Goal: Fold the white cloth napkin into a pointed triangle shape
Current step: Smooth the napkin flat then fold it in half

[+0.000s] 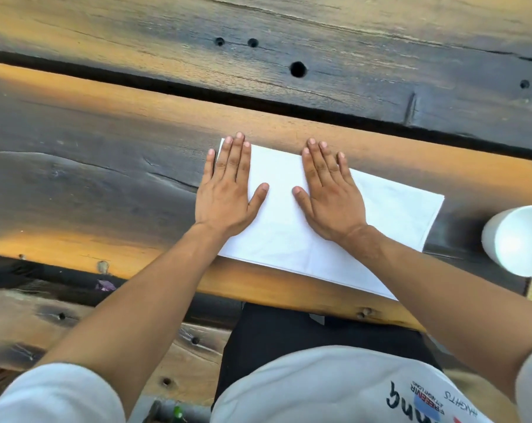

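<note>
The white cloth napkin point(281, 209) lies flat as a long rectangle on the near plank of the wooden table point(90, 178), running from upper left to lower right. My left hand point(228, 190) rests palm down on the napkin's left end, fingers together and straight. My right hand point(329, 190) presses flat on the middle of the napkin, thumb pointing toward the left hand. Neither hand holds anything. The napkin's right half lies uncovered and reaches close to the table's near edge.
A white foam cup point(518, 239) stands at the right edge of the view, just past the napkin's right end. A dark gap point(197, 90) separates the near plank from the far plank. A bench plank point(45, 315) lies below left.
</note>
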